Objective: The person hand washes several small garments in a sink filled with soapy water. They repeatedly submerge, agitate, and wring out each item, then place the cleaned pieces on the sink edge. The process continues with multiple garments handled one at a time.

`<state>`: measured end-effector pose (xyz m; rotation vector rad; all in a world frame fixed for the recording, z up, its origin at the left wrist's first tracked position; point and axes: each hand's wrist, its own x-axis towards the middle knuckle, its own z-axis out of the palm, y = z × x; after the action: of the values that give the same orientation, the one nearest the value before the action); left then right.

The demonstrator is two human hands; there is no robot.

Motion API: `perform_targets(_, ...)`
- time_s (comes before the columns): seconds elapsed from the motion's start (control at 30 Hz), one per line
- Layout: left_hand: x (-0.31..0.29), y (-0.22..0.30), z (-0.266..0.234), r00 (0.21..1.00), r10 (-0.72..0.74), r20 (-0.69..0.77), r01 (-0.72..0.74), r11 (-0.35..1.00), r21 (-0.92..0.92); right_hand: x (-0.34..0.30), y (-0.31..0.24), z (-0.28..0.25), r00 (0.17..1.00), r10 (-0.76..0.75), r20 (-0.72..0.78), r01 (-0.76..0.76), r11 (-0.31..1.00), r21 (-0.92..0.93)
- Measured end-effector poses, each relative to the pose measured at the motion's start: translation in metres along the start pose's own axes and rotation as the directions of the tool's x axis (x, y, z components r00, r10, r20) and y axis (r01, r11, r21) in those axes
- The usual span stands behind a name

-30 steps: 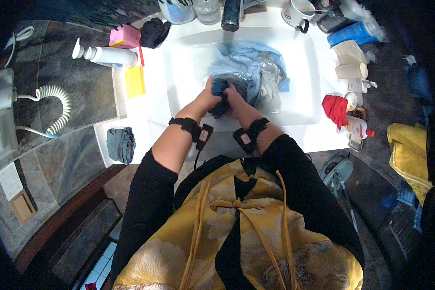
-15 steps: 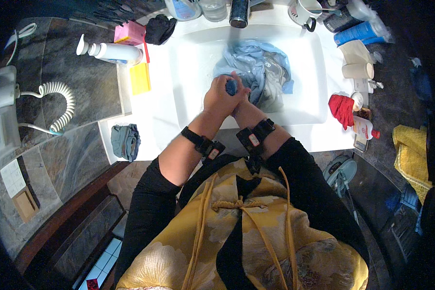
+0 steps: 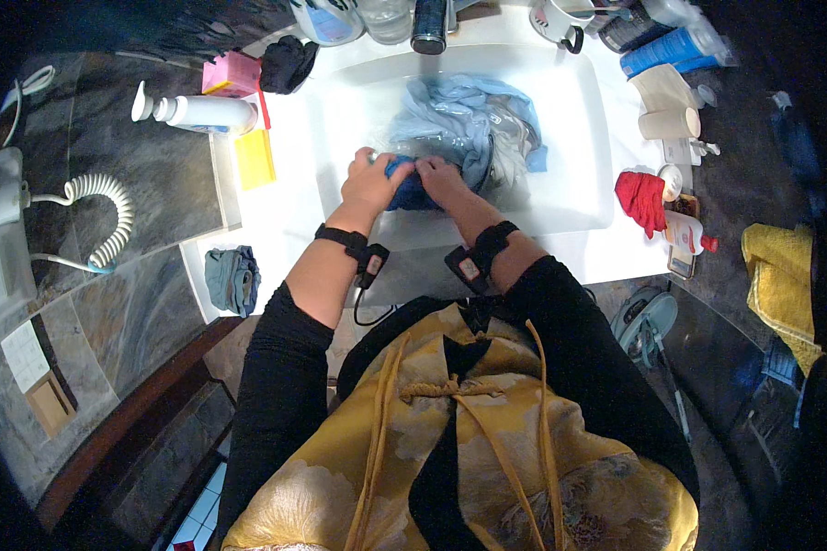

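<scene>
while both hands [image 3: 404,182] gripped a blue cloth [image 3: 409,191] in the sink [image 3: 579,138], we judged the pale laundry [image 3: 473,124] unwashed.

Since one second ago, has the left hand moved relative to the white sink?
Yes. The left hand has drawn back toward the sink's near left side; earlier it reached further in over the light blue laundry. It meets the right hand on the dark blue cloth.
</scene>
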<state>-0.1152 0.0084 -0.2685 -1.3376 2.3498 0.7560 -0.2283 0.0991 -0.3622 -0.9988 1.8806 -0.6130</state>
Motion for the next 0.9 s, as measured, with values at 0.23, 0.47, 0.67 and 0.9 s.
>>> perform_targets(0.23,0.000,-0.030,0.030,0.949,0.211,0.235,-0.304,0.814,0.496,-0.024,-0.016,-0.014,0.991,0.120,0.057,-0.098,0.953,-0.286)
perform_targets(0.47,0.023,-0.011,0.035,0.968,0.155,0.195,-0.079,0.933,-0.351,0.011,-0.001,0.005,0.922,0.372,0.110,-0.343,0.649,0.679)
perform_targets(0.67,-0.012,0.025,0.007,0.971,0.200,0.134,-0.038,0.675,-0.737,0.000,-0.015,-0.025,0.938,0.010,0.347,-0.341,-0.151,0.928)
perform_targets(0.9,-0.032,0.051,-0.005,0.941,0.132,-0.310,-0.277,0.827,-0.489,0.001,-0.037,-0.015,0.941,-0.015,0.337,-0.323,-0.333,0.886)
